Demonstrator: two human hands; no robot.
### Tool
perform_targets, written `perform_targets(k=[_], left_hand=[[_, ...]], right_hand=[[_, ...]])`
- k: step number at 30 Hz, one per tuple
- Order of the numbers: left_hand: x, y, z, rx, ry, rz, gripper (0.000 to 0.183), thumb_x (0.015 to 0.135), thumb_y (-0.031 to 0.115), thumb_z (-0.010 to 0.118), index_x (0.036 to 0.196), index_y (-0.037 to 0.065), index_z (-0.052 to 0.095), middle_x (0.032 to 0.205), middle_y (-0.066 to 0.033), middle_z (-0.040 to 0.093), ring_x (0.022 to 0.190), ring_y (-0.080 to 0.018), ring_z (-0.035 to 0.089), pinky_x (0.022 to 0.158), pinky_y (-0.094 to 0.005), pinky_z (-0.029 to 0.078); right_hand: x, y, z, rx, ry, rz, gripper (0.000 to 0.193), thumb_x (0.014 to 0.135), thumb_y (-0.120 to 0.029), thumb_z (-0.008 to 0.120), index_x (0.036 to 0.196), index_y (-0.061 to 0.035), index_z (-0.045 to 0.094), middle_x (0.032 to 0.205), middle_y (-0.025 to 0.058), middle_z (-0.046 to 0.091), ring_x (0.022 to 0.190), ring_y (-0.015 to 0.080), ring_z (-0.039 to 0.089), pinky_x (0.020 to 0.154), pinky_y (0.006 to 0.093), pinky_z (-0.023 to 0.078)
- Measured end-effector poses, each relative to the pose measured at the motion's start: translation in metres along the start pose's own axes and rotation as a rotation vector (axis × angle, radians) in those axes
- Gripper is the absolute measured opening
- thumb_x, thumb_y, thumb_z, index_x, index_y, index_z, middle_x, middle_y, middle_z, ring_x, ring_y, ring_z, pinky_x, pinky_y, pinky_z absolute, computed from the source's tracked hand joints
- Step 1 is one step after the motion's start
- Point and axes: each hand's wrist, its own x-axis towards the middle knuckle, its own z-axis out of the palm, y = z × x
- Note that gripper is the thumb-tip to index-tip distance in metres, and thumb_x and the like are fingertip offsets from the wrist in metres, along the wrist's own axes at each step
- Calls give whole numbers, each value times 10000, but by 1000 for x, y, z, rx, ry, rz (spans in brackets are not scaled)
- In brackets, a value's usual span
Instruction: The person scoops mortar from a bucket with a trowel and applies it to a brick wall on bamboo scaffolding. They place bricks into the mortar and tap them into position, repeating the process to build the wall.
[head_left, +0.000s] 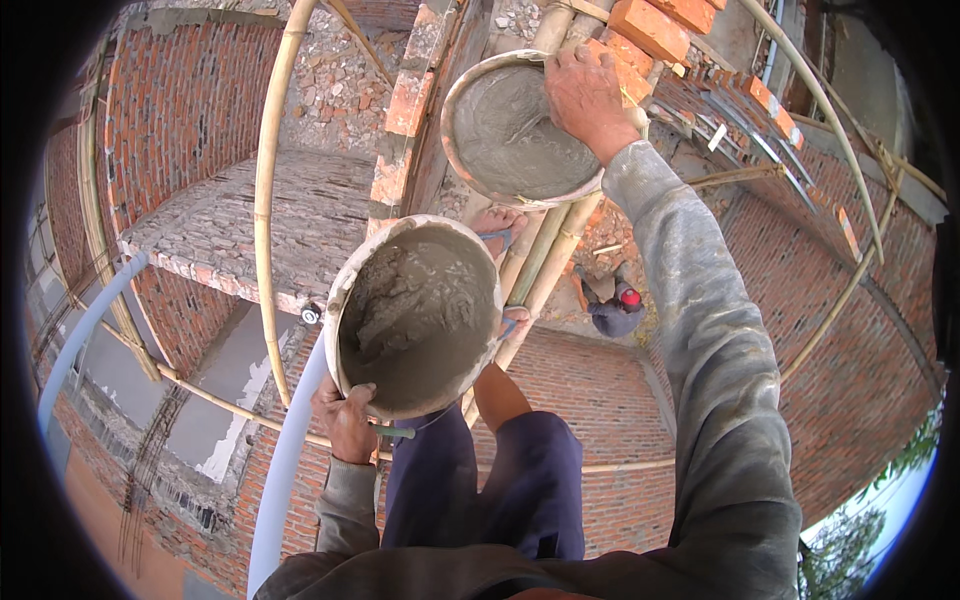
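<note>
Head view is showing brick walls (590, 390) standing around the work spot, with a rough slab (260, 215) jutting out on the left. Bamboo poles (543, 255) are running side by side underfoot, forming a narrow platform. Below the platform's right edge, a person (615, 315) with red headgear is working low to the ground, the hands too small to make out. Two buckets are holding wet gray mortar: the far bucket (449, 135) is sitting over the poles toward the platform's far end, while the near bucket (357, 262) is leaning beside its left edge, its base hidden. Orange bricks (650, 28) are lying at the platform's far right corner, just beyond the far bucket. The right hand (588, 103) is gripping the far bucket's right rim, fingers curling over it. The left hand (347, 422) is clasping the near bucket's lower left rim, its thumb pressing on top. Just beside it, a green grip (395, 431) is sticking out.
</note>
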Motion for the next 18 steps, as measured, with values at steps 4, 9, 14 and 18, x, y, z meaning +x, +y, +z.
perform_targets(k=[4, 9, 14, 18], left_hand=[[3, 2, 3, -37, -37, -8, 234, 821, -29, 619, 1011, -69, 749, 913, -63, 755, 803, -132, 675, 764, -299, 551], [1, 2, 8, -33, -30, 8, 225, 815, -38, 632, 1001, -77, 752, 916, -58, 758, 799, -116, 663, 764, -287, 536], [0, 0, 13, -15, -45, 45, 180, 818, -26, 635, 959, -58, 743, 886, -39, 738, 780, -104, 641, 748, -279, 525], [-1, -2, 13, 77, -88, 70, 181, 818, -30, 632, 963, -54, 737, 875, -32, 733, 766, -101, 636, 730, -277, 521]], right_hand=[[-48, 21, -13, 126, -457, 66, 256, 1010, -318, 697, 992, -100, 832, 1082, 117, 723, 1185, 313, 692, 929, 507, 554], [-75, 36, -9, 185, -203, 181, 382, 989, -423, 724, 1146, -76, 760, 1193, 166, 720, 1238, 394, 656, 896, 546, 576], [-40, 76, 13, 159, -270, 291, 355, 972, -279, 695, 1247, -62, 746, 1365, 167, 703, 1238, 397, 692, 1005, 551, 569], [-26, 82, 60, 456, -302, 283, 363, 941, -278, 720, 1218, -43, 728, 1220, 223, 756, 1172, 413, 722, 1012, 530, 571]])
